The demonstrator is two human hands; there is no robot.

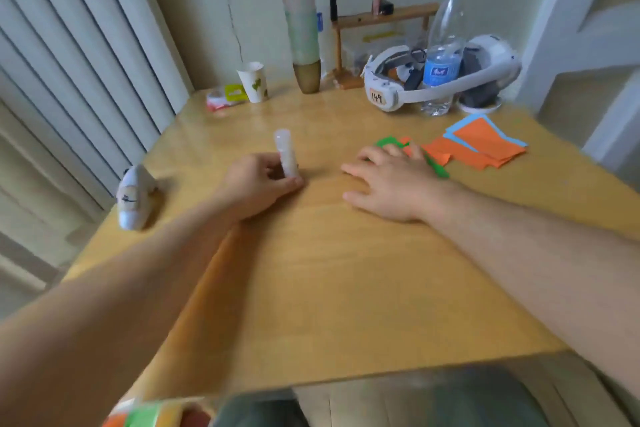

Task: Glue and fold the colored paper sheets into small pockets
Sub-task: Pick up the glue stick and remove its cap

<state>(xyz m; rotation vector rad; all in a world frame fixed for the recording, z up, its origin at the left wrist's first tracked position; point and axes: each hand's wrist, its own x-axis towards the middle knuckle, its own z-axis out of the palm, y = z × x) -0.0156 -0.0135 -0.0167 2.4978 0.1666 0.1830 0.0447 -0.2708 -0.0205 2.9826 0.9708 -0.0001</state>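
My left hand [256, 180] grips a white glue stick [286, 153] upright near the middle of the wooden table [329, 281]. My right hand [391, 180] lies flat with straight fingers on a green paper piece [437, 168], which is mostly hidden under the hand. Orange sheets [485, 146] lie in a loose stack to the right, with a blue sheet [464, 123] under them at the far edge. A small orange piece [405, 141] shows just beyond my fingers.
A small white plush toy [133, 198] lies at the table's left edge. At the back stand a paper cup [253, 81], a tape roll [218, 100], a tall vase [304, 45], a white headset [440, 76], a water bottle [445, 52] and a wooden rack [381, 19].
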